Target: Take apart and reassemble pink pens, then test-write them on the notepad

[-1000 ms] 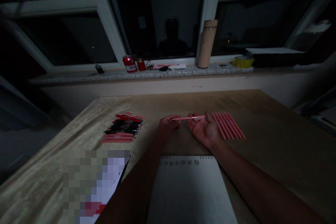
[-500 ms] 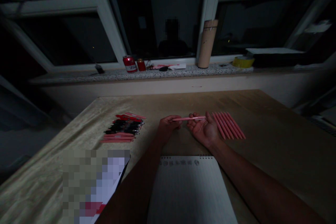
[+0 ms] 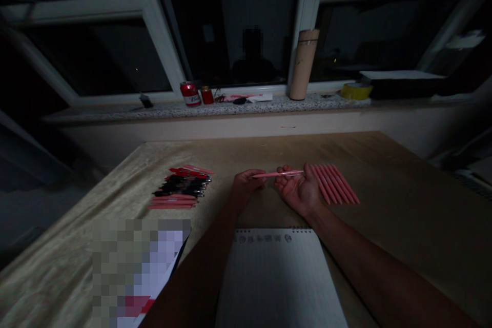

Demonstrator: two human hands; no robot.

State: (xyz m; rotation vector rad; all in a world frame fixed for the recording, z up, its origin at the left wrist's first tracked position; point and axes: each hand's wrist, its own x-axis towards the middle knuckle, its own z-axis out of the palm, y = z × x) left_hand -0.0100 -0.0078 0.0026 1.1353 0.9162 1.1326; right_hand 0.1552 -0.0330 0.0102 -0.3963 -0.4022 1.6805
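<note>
A slim pink pen is held level between my two hands above the table. My left hand pinches its left end. My right hand is turned palm up, with curled fingers supporting the other part of the pen and the thumb at its right end. Just right of that hand, several pink pens lie side by side in a slanted row. Over to the left is a pile of pens: black pens in the middle, a red pen behind them, and pink pens at the front.
A spiral notepad lies between my forearms. Left of it is a partly blurred bright flat object. On the windowsill stand a red can, a smaller red can, a tan bottle and a yellow tape roll.
The pen between my hands has shifted very slightly to the right, and my right thumb has moved a little with it. Everything else stays where it was.
</note>
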